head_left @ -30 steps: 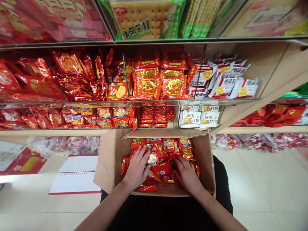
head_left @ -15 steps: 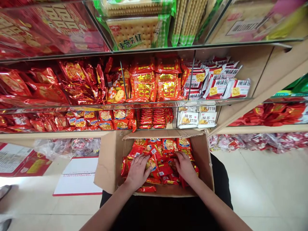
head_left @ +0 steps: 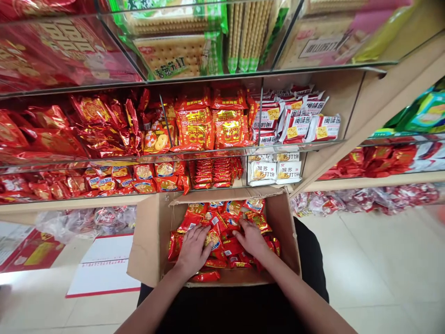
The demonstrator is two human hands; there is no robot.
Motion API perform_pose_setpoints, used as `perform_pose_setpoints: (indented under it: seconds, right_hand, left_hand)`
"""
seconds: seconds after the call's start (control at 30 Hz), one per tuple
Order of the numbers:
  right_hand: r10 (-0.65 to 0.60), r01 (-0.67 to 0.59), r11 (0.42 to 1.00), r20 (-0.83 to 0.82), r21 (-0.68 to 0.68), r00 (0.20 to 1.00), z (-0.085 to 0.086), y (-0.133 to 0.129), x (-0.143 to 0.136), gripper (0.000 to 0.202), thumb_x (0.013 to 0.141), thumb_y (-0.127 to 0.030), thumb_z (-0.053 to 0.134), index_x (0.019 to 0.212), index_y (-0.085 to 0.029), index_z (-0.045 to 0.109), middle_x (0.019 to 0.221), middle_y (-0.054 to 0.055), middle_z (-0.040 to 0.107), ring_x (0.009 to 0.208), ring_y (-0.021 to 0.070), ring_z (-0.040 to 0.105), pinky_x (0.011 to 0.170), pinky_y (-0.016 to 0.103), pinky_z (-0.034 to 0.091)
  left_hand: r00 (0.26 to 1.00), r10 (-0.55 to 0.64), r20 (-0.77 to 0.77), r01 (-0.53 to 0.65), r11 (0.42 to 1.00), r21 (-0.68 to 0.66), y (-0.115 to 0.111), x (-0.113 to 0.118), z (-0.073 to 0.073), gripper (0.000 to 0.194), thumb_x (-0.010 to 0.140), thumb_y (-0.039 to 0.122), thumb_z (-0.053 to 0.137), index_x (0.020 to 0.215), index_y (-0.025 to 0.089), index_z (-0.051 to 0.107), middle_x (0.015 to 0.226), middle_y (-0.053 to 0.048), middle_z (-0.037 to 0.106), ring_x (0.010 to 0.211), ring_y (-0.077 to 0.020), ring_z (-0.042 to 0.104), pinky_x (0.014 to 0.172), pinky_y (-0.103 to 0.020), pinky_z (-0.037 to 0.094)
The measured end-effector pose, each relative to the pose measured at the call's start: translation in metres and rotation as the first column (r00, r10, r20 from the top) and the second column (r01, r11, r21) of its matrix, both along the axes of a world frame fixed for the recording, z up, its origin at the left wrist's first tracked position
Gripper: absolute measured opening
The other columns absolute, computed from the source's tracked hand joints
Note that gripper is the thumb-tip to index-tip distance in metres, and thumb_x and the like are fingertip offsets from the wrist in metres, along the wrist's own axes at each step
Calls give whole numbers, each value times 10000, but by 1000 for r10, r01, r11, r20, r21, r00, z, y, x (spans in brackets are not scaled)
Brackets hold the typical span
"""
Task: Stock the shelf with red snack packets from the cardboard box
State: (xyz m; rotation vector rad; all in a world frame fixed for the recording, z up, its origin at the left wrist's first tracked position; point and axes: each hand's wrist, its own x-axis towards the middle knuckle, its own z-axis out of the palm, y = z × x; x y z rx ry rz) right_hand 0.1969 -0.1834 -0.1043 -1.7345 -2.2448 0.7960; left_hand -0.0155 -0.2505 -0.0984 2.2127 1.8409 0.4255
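An open cardboard box rests on my lap, with many small red and gold snack packets piled inside. My left hand lies over the packets on the left side, fingers stretched out and thumb apart. On the right, my right hand rests on the pile with its fingers slightly bent and thumb spread; its fingertips touch packets near the middle. Neither hand lifts a packet. Some packets are hidden beneath both hands.
Glass-fronted shelves ahead hold red packets, white soda-cracker packs and green-wrapped crackers. Bagged goods lie under the bottom shelf. A white sheet with a red edge is on the floor at the left.
My right hand has shifted slightly leftward over the packets. The left hand stays resting on the pile. The whole view has turned a little.
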Motion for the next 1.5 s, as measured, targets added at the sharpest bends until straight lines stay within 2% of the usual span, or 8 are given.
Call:
perform_pose_setpoints:
  seconds: [0.37,0.57,0.83,0.93,1.07,1.2,1.3,1.5]
  right_hand:
    - [-306,307,952,-67,-4,950,-20,9,42,582,748,-200,513,1278,-65,314,1051,174,586,938,271,582,791,359,449]
    - [-402,400,914,-258,-64,878,15,-14,55,329,734,-235,482,1059,-201,450,919,72,607,799,232,605,729,381,474]
    - [-379,196,925,-807,-325,453,43,-63,28,415,681,-359,644,972,-235,374,813,17,577,695,151,599,641,307,521]
    - [-233,116,972,-791,-203,566,52,-58,24,524,714,-341,621,1152,-248,350,1002,56,583,854,166,593,737,320,505]
    - [114,-202,975,-579,-89,807,77,-35,29,286,782,-338,538,1044,-226,565,960,49,619,895,188,576,811,339,462]
    - [68,-160,983,-619,-95,783,96,2,26,266,787,-388,526,947,-183,583,855,44,641,784,177,591,712,312,478]
    - [-53,29,998,-637,-49,769,99,42,14,316,753,-415,553,954,-172,542,821,37,639,706,165,594,647,300,478]
    - [36,-18,999,-414,48,909,83,123,-44,345,750,-323,557,1049,-154,525,722,6,626,591,140,581,617,293,472]
  left_hand:
    - [1000,25,5,-24,996,-81,4,3,3,439,822,340,424,1236,194,445,1188,-74,559,1196,-237,409,995,-463,321]
    - [973,12,230,8,996,-84,3,14,31,371,798,251,466,1163,217,518,1228,-65,540,1242,-232,364,1058,-496,236]
    - [442,434,785,162,822,-546,-11,73,55,477,747,336,557,1184,203,419,1116,-104,592,753,-143,641,590,-262,521]
    - [486,446,751,171,795,-582,-10,68,62,326,742,336,558,1033,192,526,933,-41,646,631,-110,620,530,-222,492]
    - [704,223,674,129,894,-430,-9,45,77,298,742,317,563,1021,217,593,856,-20,661,694,-130,606,623,-247,506]
    - [836,199,511,-187,979,-77,-7,6,81,322,800,307,487,1105,218,538,983,-44,635,875,-157,599,814,-317,487]
    - [886,371,279,-438,867,236,-7,-31,65,419,783,297,507,1182,173,470,1280,-123,445,1232,-251,362,1025,-441,306]
    - [768,603,215,-638,748,182,-18,-69,12,621,784,319,491,1326,121,261,1334,-184,342,1269,-294,296,1026,-493,287]
